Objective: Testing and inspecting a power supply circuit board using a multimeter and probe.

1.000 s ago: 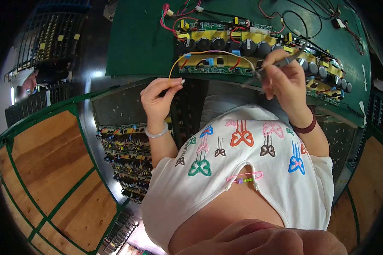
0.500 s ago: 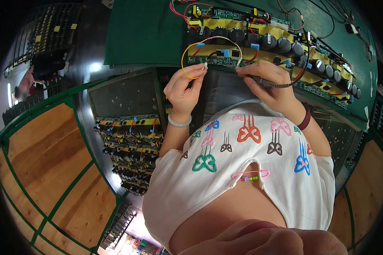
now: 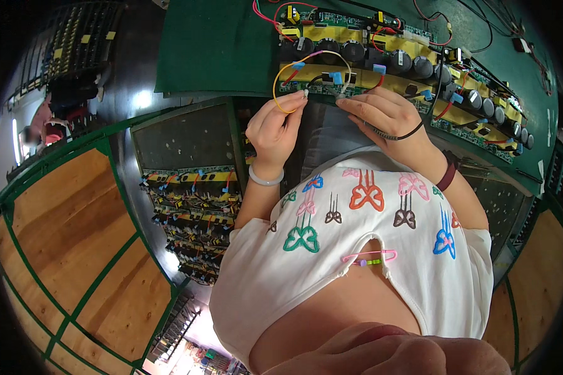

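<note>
My left hand [image 3: 275, 130] pinches a small white connector [image 3: 306, 92] at the near edge of the bench. A thin cable [image 3: 275, 81], with yellow, pink and pale stretches, arcs up from it and over to my right hand [image 3: 388, 119]. The fingers of that hand are closed on the cable's pale end. Across the right palm lies a dark ribbed piece [image 3: 381, 133] that runs into a black cord; its kind I cannot make out. Just beyond both hands sit circuit boards [image 3: 331, 75] with yellow-wrapped parts, round black capacitors and blue connectors.
The boards stand in a row on the green bench top [image 3: 219, 50]. Loose wires [image 3: 481, 19] trail at the back right. Below the bench on the left, several similar boards [image 3: 197, 212] are stacked. Wooden panels [image 3: 75, 231] in green frames stand at the left.
My right hand has moved slightly left, bringing the cable's pale end closer to the left hand. The ribbed piece has shifted lower in the right palm. Both hands keep their grip.
</note>
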Motion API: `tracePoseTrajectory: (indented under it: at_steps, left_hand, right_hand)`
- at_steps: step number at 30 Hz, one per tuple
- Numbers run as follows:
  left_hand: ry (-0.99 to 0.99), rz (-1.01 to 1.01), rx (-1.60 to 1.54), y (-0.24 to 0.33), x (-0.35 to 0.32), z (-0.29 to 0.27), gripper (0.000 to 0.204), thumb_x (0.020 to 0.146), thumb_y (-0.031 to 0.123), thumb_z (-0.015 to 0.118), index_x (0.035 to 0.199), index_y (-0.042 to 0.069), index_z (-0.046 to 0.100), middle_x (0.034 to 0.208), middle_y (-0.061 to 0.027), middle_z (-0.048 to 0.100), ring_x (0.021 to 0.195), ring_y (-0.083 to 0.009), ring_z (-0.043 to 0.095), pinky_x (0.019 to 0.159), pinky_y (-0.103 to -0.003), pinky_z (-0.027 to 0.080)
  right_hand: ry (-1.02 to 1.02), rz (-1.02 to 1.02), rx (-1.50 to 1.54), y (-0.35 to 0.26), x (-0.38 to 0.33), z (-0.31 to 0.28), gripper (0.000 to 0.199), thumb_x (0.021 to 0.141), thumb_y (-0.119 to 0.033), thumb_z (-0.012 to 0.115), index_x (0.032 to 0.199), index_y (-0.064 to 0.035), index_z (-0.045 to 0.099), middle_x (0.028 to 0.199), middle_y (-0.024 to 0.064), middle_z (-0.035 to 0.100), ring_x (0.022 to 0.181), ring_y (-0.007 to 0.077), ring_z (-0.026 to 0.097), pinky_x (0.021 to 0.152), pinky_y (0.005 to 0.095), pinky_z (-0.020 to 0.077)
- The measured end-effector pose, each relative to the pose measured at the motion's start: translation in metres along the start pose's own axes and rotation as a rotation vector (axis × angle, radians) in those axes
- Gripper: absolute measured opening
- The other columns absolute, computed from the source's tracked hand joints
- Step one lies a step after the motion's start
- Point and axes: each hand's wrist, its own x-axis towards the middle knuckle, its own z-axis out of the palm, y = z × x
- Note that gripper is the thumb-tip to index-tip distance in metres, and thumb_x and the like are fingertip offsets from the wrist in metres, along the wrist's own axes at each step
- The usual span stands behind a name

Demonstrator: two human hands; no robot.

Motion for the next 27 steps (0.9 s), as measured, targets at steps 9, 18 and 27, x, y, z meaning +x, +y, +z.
tracePoseTrajectory:
  at_steps: [9,18,27]
  left_hand:
    - [-0.053,0.085,0.065,0.0,0.001,-0.003,0.015,0.077,-0.01,0.076,0.088,-0.001,0.073,0.091,-0.0127,0.076,0.082,-0.0242,0.074,0.075,-0.031,0.059]
    - [-0.084,0.148,0.077,-0.003,0.011,0.001,0.022,0.073,-0.01,0.071,0.092,0.001,0.069,0.095,-0.0097,0.072,0.084,-0.0281,0.072,0.073,-0.037,0.058]
    - [-0.125,0.189,0.099,-0.003,0.012,-0.004,0.018,0.078,-0.007,0.063,0.092,0.002,0.068,0.098,-0.0114,0.07,0.088,-0.0313,0.07,0.077,-0.042,0.058]
  right_hand:
    - [0.01,-0.003,-0.002,-0.002,-0.002,0.002,0.039,0.078,-0.005,0.074,0.116,-0.0078,0.068,0.099,0.006,0.07,0.084,0.0249,0.066,0.072,0.0354,0.0559]
    - [0.005,-0.004,0.019,0.004,0.001,0.001,0.04,0.077,-0.005,0.073,0.116,-0.007,0.067,0.1,0.0075,0.069,0.086,0.0261,0.066,0.075,0.0366,0.0558]
    - [-0.01,-0.015,0.028,-0.002,0.004,-0.008,0.035,0.078,-0.006,0.072,0.113,-0.0049,0.067,0.097,0.0098,0.068,0.081,0.0282,0.065,0.07,0.0387,0.0539]
